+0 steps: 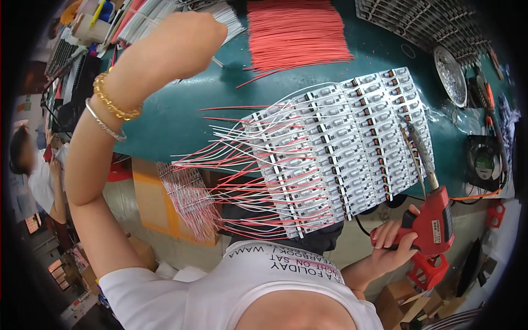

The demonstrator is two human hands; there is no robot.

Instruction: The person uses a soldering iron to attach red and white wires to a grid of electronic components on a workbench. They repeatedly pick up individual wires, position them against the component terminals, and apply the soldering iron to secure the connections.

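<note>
Left hand [170, 47], upper left: curled; cannot tell if pinching anything. Right hand [395, 237], lower right: wrapped round gun [434, 225], barrel [426, 157] over panel [344, 157], centre-right. Risk: a slip could scorch panel.

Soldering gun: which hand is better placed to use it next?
Right, likely: the right hand grips the soldering gun, its tip at the boards; the left hand is away from them.

Soldering gun [429, 242] smooth plastic; tabletop [170, 124] glossy.
</note>
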